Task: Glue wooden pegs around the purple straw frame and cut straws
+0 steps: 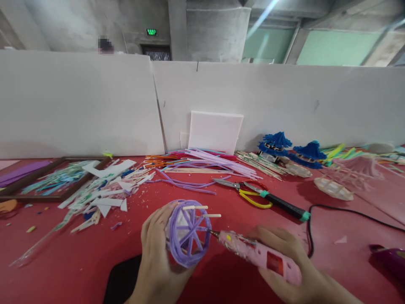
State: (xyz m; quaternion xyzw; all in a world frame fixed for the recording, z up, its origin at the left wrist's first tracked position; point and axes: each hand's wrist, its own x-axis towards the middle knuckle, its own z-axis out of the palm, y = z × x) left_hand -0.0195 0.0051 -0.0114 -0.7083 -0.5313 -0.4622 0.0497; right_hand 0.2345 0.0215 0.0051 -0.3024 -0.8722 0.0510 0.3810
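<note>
My left hand is wrapped round a round frame of purple pipe cleaners, whose spokes cross in the middle like a wheel. Something whitish shows behind the spokes, and two pale sticks jut from its right side. In my right hand is a pink hot glue gun, gripped by its body. Its metal nozzle points left and meets, or nearly meets, the frame's right rim; I cannot tell whether they touch. A dark flat object lies partly under my left wrist.
Yellow-handled scissors and a black-handled cutter lie beyond my hands. Behind them are purple pipe cleaners, with paper scraps at left. Small blue-roofed models stand at right, near a black cord. White boards close off the back.
</note>
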